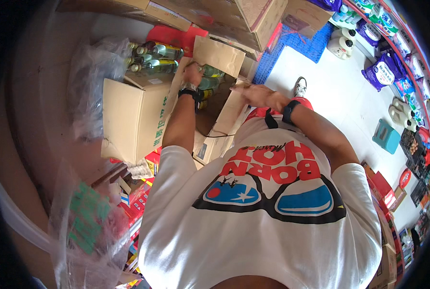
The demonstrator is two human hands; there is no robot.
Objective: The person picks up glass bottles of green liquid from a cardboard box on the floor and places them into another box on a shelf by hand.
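My left hand [193, 74] reaches into an open cardboard box [224, 111], its fingers closed around the neck of a clear green-tinted glass bottle [213, 71]. More bottles lie on their sides beside it, among them a glass bottle [208, 83] just below. At the box's right side, my right hand [260, 95] is stretched out flat, slightly blurred, with its fingertips at the flap. Left of this box, several capped bottles [160, 67] with yellow labels lie on top of another carton [128, 119] that bears green writing.
Large cardboard cartons [229, 18] stand beyond the boxes. Crumpled clear plastic wrap [90, 86] lies to the left. A blue plastic mat [290, 45] covers part of the white floor. Shelving with purple detergent bags [382, 72] lines the right, near a teal stool [386, 135].
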